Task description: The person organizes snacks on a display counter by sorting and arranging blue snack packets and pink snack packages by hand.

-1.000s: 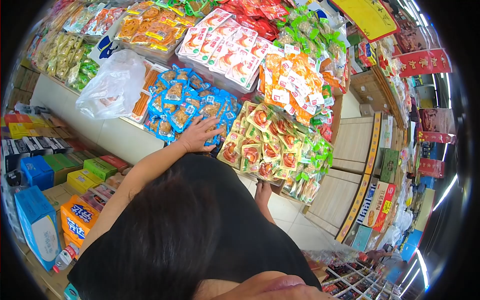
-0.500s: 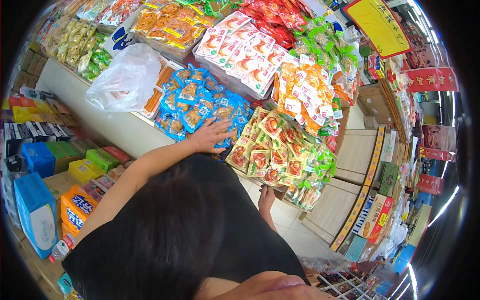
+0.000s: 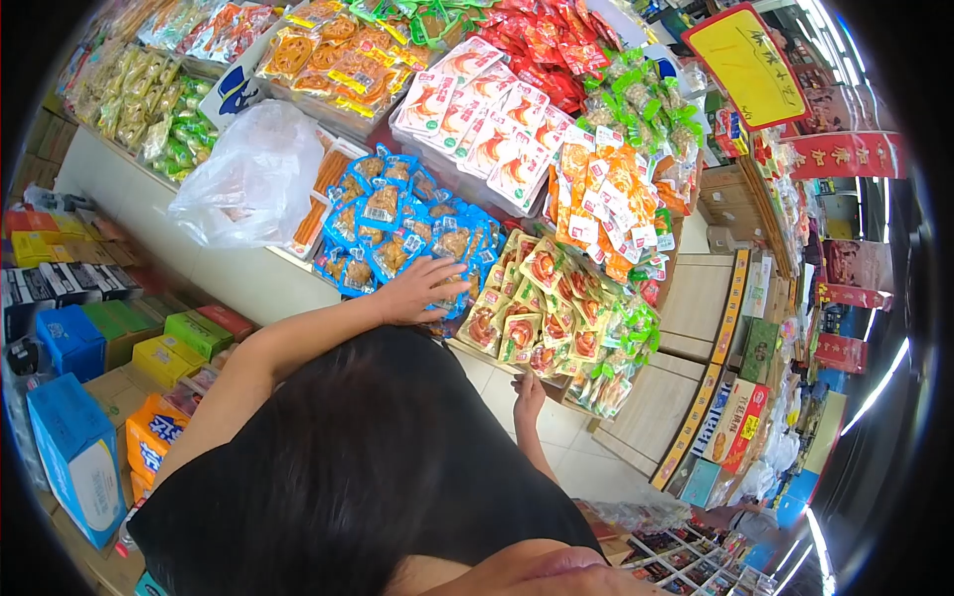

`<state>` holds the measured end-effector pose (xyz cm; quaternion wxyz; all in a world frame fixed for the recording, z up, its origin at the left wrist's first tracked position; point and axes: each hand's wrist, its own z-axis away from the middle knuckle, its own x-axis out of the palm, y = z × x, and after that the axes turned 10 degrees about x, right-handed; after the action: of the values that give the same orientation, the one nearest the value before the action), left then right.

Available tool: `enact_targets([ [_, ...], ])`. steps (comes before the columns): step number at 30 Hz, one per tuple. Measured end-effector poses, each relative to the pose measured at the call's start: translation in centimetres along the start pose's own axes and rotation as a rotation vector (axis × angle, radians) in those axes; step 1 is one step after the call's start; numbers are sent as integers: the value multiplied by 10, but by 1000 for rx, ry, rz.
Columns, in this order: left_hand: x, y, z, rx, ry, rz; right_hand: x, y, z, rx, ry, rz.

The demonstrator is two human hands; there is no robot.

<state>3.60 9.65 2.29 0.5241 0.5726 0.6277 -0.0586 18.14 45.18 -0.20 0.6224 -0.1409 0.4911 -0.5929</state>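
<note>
My left hand (image 3: 422, 291) lies with fingers spread over the near edge of a pile of blue snack packets (image 3: 383, 248), its palm down. Whether it presses on any one packet I cannot tell. Lower on the right, my right hand (image 3: 530, 397) is curled, with its fingertips up against the front edge of the bin of yellowish vacuum-packed snacks (image 3: 542, 303). What its fingers close on is too small to make out. Green-topped packets (image 3: 606, 377) lie just to the right of that hand.
A white plastic bag (image 3: 248, 179) rests on the counter's left edge. Behind stand white-and-red packs (image 3: 487, 114) and orange packets (image 3: 606, 199). A yellow sign (image 3: 745, 65) hangs upper right. Stacked cartons (image 3: 75, 447) stand at lower left, wooden shelving (image 3: 651, 407) at right.
The view has shifted slightly. My left hand stays on the blue packets, a little lower in the frame. My right hand keeps its place by the bin edge.
</note>
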Motion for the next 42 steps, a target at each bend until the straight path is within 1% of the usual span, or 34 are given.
enact_targets([
  [1, -12, 5, 1, -14, 54, -26, 1, -5, 3, -3, 16, 31],
  [2, -15, 4, 7, -7, 57, -30, 1, -4, 4, -7, 31, 61],
  [4, -24, -1, 23, -73, 96, -3, 4, 0, 7, -13, 41, 48],
  [5, -32, 3, 29, -79, 173, 14, 6, 4, 9, -15, 14, 86],
  [6, -40, 5, 36, -72, 174, 10, 7, 7, 10, -17, -13, 124],
  [8, -54, 9, 54, -197, 133, 75, 16, 7, 16, 28, -54, 205],
  [9, -59, 11, 64, -190, 133, 73, 21, 9, 19, 51, -117, 253],
  [11, -67, 14, 84, -330, 84, 124, 30, 5, 32, 98, -252, 403],
  [12, -69, 15, 93, -326, 83, 122, 32, 0, 40, 120, -325, 507],
  [13, -70, 16, 102, -365, 81, 137, 33, 43, 28, 61, -413, 557],
  [16, -78, 19, 120, -425, 66, 120, 42, 53, 48, 72, -406, 608],
  [17, -80, 19, 122, -446, 56, 91, 53, 64, 40, 195, -460, 649],
  [18, -82, 18, 125, -444, 53, 90, 52, 76, 37, 196, -459, 645],
  [20, -84, 17, 128, -462, 13, 116, 53, 62, 45, 103, -445, 687],
  [21, -86, 15, 127, -459, 9, 117, 52, 54, 45, 106, -443, 683],
  [23, -91, 14, 123, -428, 37, 131, 49, 27, 44, -8, -487, 780],
  [28, -109, 12, 103, -409, 3, 149, 55, -46, 45, -54, -555, 762],
  [29, -115, 14, 94, -389, 24, 155, 58, -59, 42, -78, -571, 762],
  [30, -120, 13, 90, -369, 46, 159, 62, -83, 44, -56, -563, 759],
  [32, -117, 0, 87, -333, 68, 177, 69, -126, 42, -38, -536, 667],
  [33, -121, -2, 78, -407, 33, 231, 72, -138, 36, -131, -506, 671],
  [34, -125, -4, 70, -481, -2, 285, 77, -149, 32, -244, -410, 645],
  [35, -128, -7, 61, -483, -1, 286, 79, -170, 26, -276, -444, 582],
  [36, -131, -10, 53, -467, 56, 290, 82, -179, 15, -303, -434, 541],
  [37, -134, -14, 44, -449, 112, 293, 86, -223, 24, -271, -408, 599],
  [38, -139, -19, 35, -450, 112, 292, 91, -229, 11, -370, -376, 559],
  [39, -144, -24, 25, -392, 138, 262, 94, -237, -3, -453, -356, 542],
  [40, -148, -30, 15, -333, 164, 232, 98, -250, -14, -513, -330, 524],
  [41, -151, -37, 5, -334, 164, 234, 103, -266, -22, -571, -304, 506],
  [42, -154, -44, -5, -298, 199, 177, 108, -283, -28, -534, -285, 500],
])
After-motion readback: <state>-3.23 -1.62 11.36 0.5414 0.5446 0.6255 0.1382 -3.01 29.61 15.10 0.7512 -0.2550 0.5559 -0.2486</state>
